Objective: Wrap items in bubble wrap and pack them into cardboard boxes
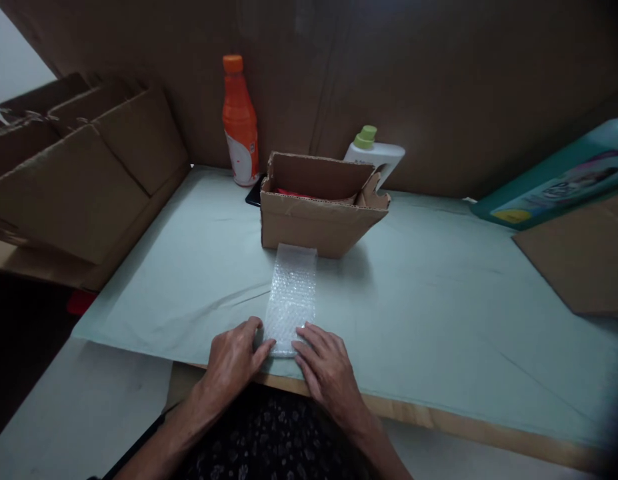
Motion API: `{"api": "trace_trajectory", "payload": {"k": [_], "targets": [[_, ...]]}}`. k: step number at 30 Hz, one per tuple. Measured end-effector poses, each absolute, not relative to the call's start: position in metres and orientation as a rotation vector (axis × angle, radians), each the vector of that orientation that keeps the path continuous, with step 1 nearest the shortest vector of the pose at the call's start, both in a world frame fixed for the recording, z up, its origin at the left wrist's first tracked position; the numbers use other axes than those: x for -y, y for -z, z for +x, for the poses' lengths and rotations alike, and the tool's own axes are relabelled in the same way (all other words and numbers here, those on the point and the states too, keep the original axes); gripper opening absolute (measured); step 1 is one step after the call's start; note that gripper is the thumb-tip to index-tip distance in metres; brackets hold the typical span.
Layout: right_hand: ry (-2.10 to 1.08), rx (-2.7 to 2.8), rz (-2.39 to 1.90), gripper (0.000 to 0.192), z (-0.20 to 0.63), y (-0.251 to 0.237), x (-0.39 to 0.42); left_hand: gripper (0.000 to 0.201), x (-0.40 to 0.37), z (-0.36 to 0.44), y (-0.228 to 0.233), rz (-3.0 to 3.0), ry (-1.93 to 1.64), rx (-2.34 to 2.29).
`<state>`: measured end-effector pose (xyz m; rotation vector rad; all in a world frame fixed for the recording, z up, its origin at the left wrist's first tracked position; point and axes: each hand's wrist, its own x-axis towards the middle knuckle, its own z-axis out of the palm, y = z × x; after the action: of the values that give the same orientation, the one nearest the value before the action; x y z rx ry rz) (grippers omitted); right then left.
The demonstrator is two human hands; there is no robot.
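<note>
Our left hand (235,359) and right hand (325,368) lie flat, fingers spread, pressing the near end of a bubble wrap strip (291,293) on the surface (439,313). The strip runs away from us to touch an open box (316,223). Behind the box stand an orange bottle (239,123) and a white jug (375,157); folded cartons (79,180) lean at left.

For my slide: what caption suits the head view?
Both hands press a bubble wrap strip before an open carton.
</note>
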<state>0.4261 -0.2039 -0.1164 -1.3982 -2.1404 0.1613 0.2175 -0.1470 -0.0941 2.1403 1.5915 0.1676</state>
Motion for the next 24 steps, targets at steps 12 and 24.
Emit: {"api": "trace_trajectory", "payload": {"k": [12, 24], "targets": [[-0.332, 1.841, -1.485, 0.02, 0.428, 0.112, 0.191, 0.028, 0.155, 0.217, 0.112, 1.971, -0.574, -1.308], [-0.297, 1.998, -1.389, 0.02, 0.431, 0.117, 0.195, 0.036, 0.157, 0.215, 0.108, 2.257, -0.803, -1.118]]}}
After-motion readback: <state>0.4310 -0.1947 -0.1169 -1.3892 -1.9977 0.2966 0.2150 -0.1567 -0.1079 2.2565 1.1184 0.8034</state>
